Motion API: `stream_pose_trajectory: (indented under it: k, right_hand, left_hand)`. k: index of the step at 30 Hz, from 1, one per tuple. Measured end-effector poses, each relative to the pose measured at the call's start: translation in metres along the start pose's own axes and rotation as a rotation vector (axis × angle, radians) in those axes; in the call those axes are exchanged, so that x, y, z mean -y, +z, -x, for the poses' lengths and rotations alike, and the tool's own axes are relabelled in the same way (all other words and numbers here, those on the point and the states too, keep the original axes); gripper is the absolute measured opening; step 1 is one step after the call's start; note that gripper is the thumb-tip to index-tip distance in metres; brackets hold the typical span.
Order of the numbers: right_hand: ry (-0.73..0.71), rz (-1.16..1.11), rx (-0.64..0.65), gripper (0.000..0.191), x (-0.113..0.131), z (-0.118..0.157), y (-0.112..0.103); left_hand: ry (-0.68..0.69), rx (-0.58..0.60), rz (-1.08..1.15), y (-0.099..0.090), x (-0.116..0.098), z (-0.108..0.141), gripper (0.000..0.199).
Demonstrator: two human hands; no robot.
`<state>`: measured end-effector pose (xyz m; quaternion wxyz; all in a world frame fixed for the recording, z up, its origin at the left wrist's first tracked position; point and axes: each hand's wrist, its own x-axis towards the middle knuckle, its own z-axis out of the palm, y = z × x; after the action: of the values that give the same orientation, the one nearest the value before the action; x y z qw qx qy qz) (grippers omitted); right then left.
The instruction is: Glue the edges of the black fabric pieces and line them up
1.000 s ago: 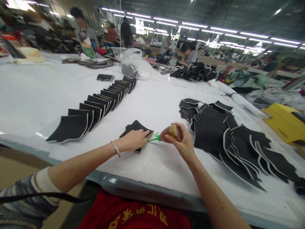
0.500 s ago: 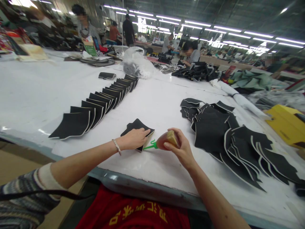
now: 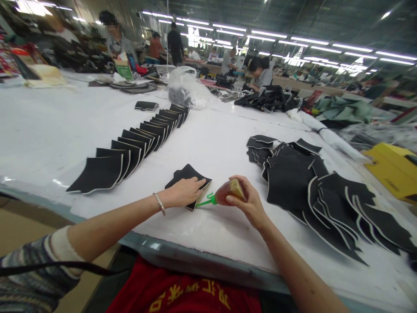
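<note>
A black leather-like piece (image 3: 186, 172) with a pale edge lies on the white table near its front. My left hand (image 3: 185, 191) rests on top of it, fingers stretched across and pressing it down; its thumb is hard to make out. My right hand (image 3: 249, 202) is wrapped round a squeeze bottle (image 3: 224, 193) of amber-brown liquid, tilted on its side. The bottle's green nozzle (image 3: 206, 201) points left, its tip at the piece's lower right edge; whether it touches cannot be told.
To the left, several black pieces (image 3: 104, 169) overlap in a long row, with one folded piece (image 3: 146, 105) beyond. A loose heap of black pieces (image 3: 289, 182) is on the right, near a yellow box (image 3: 392, 169). Behind stands a plastic bag (image 3: 187, 87). People work farther back.
Hardly anything differs. The bottle, both hands and the piece keep nearly the same places, and the view has shifted very slightly.
</note>
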<state>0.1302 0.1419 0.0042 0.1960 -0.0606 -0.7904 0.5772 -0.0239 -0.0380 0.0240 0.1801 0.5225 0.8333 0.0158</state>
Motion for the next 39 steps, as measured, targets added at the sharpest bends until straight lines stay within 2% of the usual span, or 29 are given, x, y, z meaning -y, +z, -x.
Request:
stream_pose_trajectory:
  k: [7,12,18,23,28,30,33,36,39]
  right_hand:
    - [-0.122,0.178,-0.186,0.053,-0.008,-0.017,-0.021]
    - [-0.121,0.151,-0.054,0.052,-0.002,-0.009,-0.018]
    - [-0.173,0.229,-0.153,0.053,-0.004,-0.014,-0.022]
    - [-0.187,0.213,-0.070,0.053,-0.004,-0.014,-0.020]
    - [-0.228,0.308,-0.223,0.049,-0.002,-0.021,-0.020]
    - [-0.221,0.316,-0.236,0.050,-0.003,-0.019,-0.018]
    - [-0.107,0.182,-0.192,0.052,-0.004,-0.010,-0.010]
    - [0.141,-0.165,-0.139,0.048,-0.008,-0.001,-0.002]
    - [0.365,-0.535,-0.215,0.042,-0.011,0.000,-0.002]
  left_hand:
    - [0.006,0.015,0.011,-0.004,0.000,0.001,0.052]
    - [0.010,0.032,0.022,-0.004,0.001,0.000,0.054]
    - [0.002,0.038,0.024,-0.003,0.002,0.000,0.054]
    - [0.005,0.042,0.037,-0.003,0.003,0.000,0.055]
    - [0.011,0.033,0.039,-0.003,0.003,-0.001,0.056]
    - [0.008,0.035,0.041,-0.003,0.003,-0.001,0.055]
    - [0.007,0.037,0.057,-0.001,0.006,-0.004,0.055]
    - [0.013,0.033,0.092,0.001,0.010,-0.007,0.056]
    - [0.011,0.027,0.140,0.001,0.013,-0.006,0.056]
